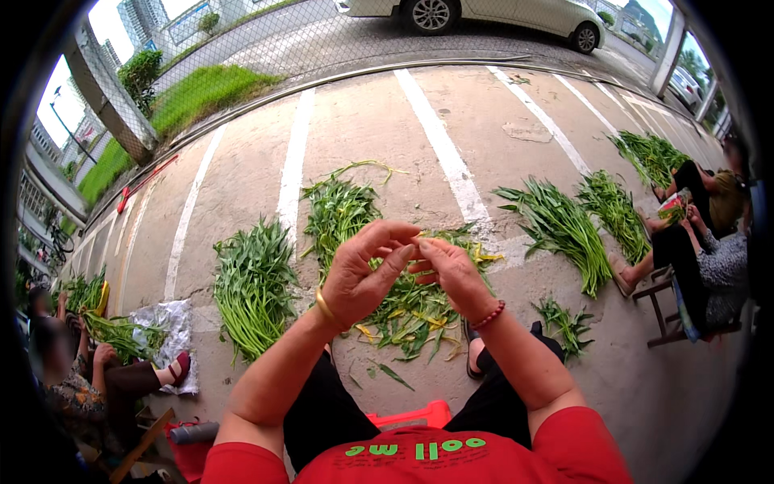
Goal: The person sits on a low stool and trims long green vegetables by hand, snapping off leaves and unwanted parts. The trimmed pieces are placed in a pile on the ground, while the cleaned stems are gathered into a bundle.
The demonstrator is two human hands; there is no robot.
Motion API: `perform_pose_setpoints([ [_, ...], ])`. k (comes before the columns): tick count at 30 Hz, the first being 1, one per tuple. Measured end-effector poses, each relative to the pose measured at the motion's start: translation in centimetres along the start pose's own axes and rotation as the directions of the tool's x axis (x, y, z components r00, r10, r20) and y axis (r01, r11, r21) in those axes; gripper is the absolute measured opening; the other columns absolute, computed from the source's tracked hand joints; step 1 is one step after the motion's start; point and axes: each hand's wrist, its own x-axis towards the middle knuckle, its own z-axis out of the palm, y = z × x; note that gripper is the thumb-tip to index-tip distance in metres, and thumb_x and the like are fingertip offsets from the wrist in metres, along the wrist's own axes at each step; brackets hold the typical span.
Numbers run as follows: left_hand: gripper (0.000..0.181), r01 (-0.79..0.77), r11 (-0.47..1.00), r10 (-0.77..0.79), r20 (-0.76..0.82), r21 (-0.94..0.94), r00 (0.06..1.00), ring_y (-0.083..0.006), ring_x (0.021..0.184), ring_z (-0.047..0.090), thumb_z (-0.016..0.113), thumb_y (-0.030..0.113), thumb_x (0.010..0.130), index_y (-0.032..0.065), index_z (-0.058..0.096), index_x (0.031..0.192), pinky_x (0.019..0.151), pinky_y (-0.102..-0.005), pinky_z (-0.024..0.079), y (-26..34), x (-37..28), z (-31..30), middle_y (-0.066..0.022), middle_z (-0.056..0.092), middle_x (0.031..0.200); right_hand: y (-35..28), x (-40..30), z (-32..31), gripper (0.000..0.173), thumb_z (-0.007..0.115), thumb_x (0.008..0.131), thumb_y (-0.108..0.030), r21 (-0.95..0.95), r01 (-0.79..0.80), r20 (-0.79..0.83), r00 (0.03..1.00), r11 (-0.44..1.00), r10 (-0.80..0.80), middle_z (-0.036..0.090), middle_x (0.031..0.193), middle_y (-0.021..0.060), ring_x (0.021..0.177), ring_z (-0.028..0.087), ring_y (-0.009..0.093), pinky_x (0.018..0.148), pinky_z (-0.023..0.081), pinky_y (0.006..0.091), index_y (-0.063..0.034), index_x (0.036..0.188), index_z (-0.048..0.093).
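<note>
My left hand point(370, 273), with a gold-coloured bangle at the wrist, is raised in front of me, its thumb and fingers curled inward. My right hand point(452, 272), wearing a red bead bracelet, meets it so that the fingertips nearly touch. Whether something small is pinched between them cannot be made out. Below both hands lies a loose heap of leafy green and yellowed trimmings point(417, 314). Just beyond my left hand is a pile of leafy greens point(338, 209), which look like water spinach. Further left rests a bundle of long-stemmed greens point(254, 290).
More bundled greens point(565, 233) lie at right, near a seated person point(722, 266). A smaller leafy bunch point(565, 327) is nearer me. At left, another seated person point(78, 375) handles greens over a silvery sheet point(181, 345). A wire fence point(314, 36) stands beyond the striped concrete.
</note>
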Motion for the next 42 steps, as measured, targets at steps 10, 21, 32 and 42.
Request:
perform_pose_setpoints([
  [10, 0.045, -0.196, 0.980, 0.195, -0.274, 0.023, 0.942, -0.0240, 0.097, 0.060, 0.076, 0.027, 0.075, -0.0016, 0.063, 0.107, 0.079, -0.0321, 0.049, 9.9, 3.5, -0.2, -0.0143, 0.064, 0.102, -11.9, -6.2, 7.3, 0.033, 0.057, 0.091, -0.009, 0.113, 0.479, 0.217, 0.843, 0.871, -0.492, 0.061, 0.107, 0.0095, 0.093, 0.057, 0.013, 0.080, 0.046, 0.0250, 0.0035, 0.120, 0.050],
  [21, 0.045, -0.258, 0.950, 0.220, -0.209, -0.178, 0.953, -0.0245, 0.096, 0.059, 0.074, 0.026, 0.074, -0.0048, 0.063, 0.106, 0.080, -0.0321, 0.048, 1.7, 4.8, 2.0, -0.0168, 0.064, 0.101, -9.5, -3.2, 9.0, 0.022, 0.062, 0.085, -0.005, 0.380, 0.482, 0.050, 0.842, 0.790, -0.538, 0.061, 0.092, 0.0108, 0.080, 0.055, 0.014, 0.071, 0.044, 0.0254, 0.0015, 0.102, 0.051],
  [32, 0.046, -0.301, 0.905, 0.256, -0.178, -0.302, 0.950, -0.0250, 0.095, 0.059, 0.071, 0.025, 0.073, -0.0080, 0.063, 0.104, 0.082, -0.0322, 0.046, 2.1, 3.4, 3.8, -0.0193, 0.063, 0.099, -9.8, -4.5, 9.7, 0.016, 0.067, 0.078, -0.001, 0.440, 0.544, -0.036, 0.806, 0.715, -0.591, 0.061, 0.078, 0.0120, 0.068, 0.054, 0.014, 0.061, 0.042, 0.0258, -0.0006, 0.085, 0.053],
  [42, 0.046, -0.339, 0.797, 0.337, -0.098, -0.500, 0.937, -0.0255, 0.095, 0.058, 0.069, 0.024, 0.073, -0.0109, 0.063, 0.103, 0.083, -0.0322, 0.045, 5.2, 3.9, 4.2, -0.0216, 0.063, 0.098, -11.5, -8.4, 10.1, 0.019, 0.072, 0.073, 0.003, 0.487, 0.626, -0.153, 0.747, 0.609, -0.647, 0.061, 0.065, 0.0132, 0.057, 0.053, 0.015, 0.053, 0.040, 0.0262, -0.0024, 0.069, 0.055],
])
